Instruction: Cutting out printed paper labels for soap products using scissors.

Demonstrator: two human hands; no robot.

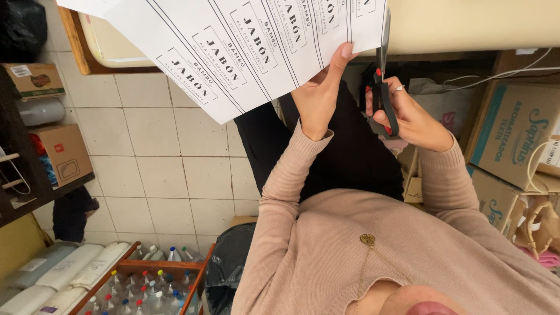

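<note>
My left hand (318, 96) pinches the lower edge of a white sheet of paper (245, 46) printed with rows of black-lettered labels, thumb on top. My right hand (411, 116), with red nails and a ring, is closed through the handles of black scissors (382, 87). The blades point up along the sheet's right edge. Both hands are raised over my lap; I wear a beige sweater and black trousers.
A pale tabletop (466, 23) lies ahead. Cardboard boxes (513, 134) are stacked at right. On the tiled floor are a wooden crate of capped bottles (146, 280), white rolls (70, 268) and a black bag (227, 268). A dark shelf (35, 146) with boxes stands at left.
</note>
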